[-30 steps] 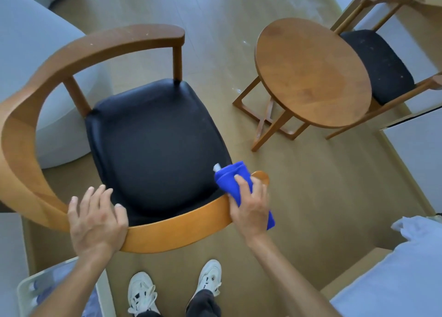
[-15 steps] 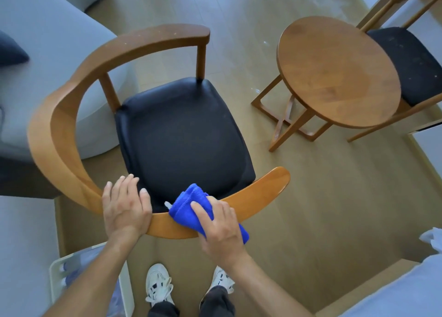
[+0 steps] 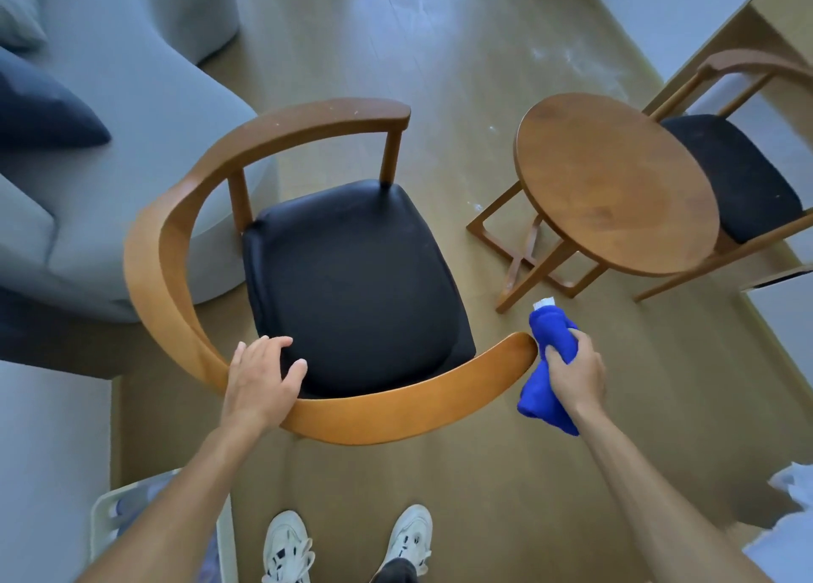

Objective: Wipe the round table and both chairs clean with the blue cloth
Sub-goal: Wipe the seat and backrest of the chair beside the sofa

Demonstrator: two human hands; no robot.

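A wooden armchair [image 3: 396, 411] with a black seat cushion [image 3: 352, 278] stands right in front of me, its curved back rail nearest. My left hand [image 3: 259, 380] rests on that rail, fingers spread over the inner edge. My right hand [image 3: 574, 371] grips the bunched blue cloth [image 3: 552, 340] just past the rail's right tip, the cloth touching or almost touching the tip. The round wooden table [image 3: 616, 182] stands to the right. Behind it is the second chair [image 3: 730, 173], partly hidden by the table top.
A grey sofa [image 3: 110, 155] with a dark cushion [image 3: 39, 107] fills the left side. A white basket [image 3: 114, 525] sits by my left foot. Pale bedding [image 3: 787, 521] shows at the lower right, and a light wooden desk [image 3: 765, 14] at the upper right.
My right hand has slid the blue cloth rightward along the back rail, from beside my left hand to the rail's right end. My left hand stays on the rail.
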